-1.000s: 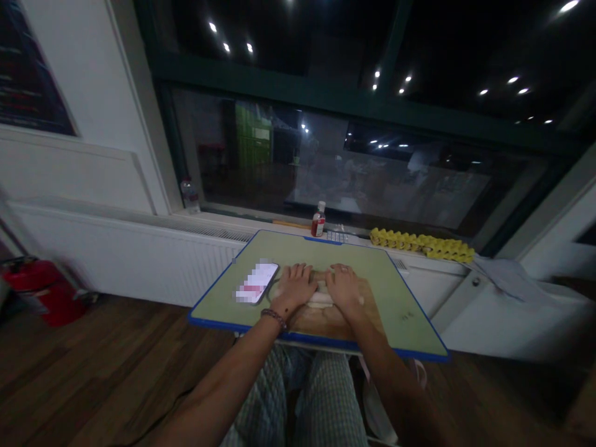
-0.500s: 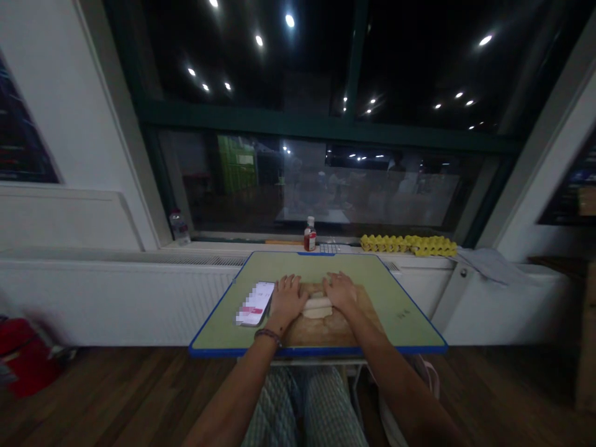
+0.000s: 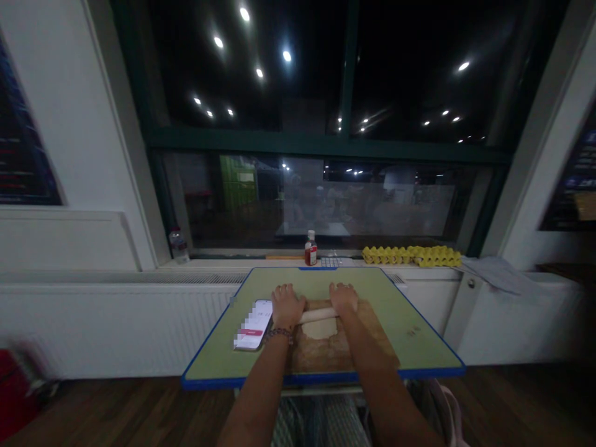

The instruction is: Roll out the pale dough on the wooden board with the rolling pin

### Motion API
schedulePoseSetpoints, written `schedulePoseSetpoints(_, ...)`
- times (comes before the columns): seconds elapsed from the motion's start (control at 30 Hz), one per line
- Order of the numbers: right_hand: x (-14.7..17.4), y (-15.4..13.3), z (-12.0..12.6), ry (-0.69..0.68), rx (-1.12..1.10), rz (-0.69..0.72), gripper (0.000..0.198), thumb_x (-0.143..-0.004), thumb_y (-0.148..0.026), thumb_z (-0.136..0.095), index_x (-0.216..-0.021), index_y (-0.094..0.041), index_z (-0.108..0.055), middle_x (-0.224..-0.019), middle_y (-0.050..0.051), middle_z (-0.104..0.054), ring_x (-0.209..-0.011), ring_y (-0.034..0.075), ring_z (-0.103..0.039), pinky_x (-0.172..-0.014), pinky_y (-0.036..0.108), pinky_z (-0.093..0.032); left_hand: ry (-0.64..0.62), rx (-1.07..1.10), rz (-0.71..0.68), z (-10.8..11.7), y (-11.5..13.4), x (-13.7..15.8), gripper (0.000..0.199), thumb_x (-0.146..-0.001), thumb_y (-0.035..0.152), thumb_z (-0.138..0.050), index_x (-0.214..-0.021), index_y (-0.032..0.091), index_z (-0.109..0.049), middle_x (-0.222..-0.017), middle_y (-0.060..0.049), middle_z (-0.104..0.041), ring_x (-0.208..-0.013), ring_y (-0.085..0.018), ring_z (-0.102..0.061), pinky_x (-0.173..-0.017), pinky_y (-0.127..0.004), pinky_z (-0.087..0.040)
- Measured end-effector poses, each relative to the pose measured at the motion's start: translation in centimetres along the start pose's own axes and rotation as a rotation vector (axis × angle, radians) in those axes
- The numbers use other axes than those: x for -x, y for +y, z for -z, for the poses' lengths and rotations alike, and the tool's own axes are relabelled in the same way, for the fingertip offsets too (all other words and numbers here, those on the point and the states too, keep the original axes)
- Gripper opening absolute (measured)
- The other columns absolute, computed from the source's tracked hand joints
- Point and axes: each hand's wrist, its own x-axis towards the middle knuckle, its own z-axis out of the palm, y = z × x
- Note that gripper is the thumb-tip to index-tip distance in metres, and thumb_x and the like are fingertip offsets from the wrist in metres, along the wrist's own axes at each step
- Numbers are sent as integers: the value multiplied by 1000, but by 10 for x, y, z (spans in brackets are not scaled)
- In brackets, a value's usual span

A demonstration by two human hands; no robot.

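One partly hidden rolling pin [image 3: 318, 315]

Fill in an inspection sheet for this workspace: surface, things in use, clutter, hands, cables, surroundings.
Surface: green table with blue edging; wooden board on it.
Things in use: pale rolling pin along the far side of a flattened piece of dough on the board.
Clutter: lit phone beside the left hand, screen partly pixelated.
Hands: left over the pin's left end, right hand over its right end.
Cables: nothing seen.
Surroundings: dark window behind; on its sill, a red-labelled bottle, a clear bottle and yellow bumpy trays; radiator below.
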Motion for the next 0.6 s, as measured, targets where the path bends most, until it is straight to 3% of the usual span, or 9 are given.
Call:
schedulePoseSetpoints(0.27, -2, 3, 4, -70, 21, 140, 39, -97, -34, -35, -123, -24, -63, -114, 14, -69, -113, 25, -60, -93, 41, -43, -10, 20, 14, 0, 0, -2, 43, -92, 38, -46, -123, 12, -58, -128, -17, -59, -123, -31, -46, -104, -43, -31)
schedulePoseSetpoints(0.47, -2, 4, 6, -103, 29, 214, 40, -96, -32, -37, -124, -23, -63, -113, 14, -70, -109, 25, -62, -90, 39, -44, -71, 9, 27, 5, 1, -2, 44, -92, 38, -45, -123, 9, -58, -130, -18, -57, -123, -30, -46, -103, -41, -33)
schedulePoseSetpoints(0.6, 0, 1, 6, -128, 33, 210, 45, -99, -36, -30, -115, -21, -69, -113, 13, -70, -110, 26, -61, -87, 38, -46, -94, -20, 5, 4, 1, 0, 44, -92, 38, -44, -126, 13, -57, -135, -16, -55, -128, -31, -43, -105, -44, -31)
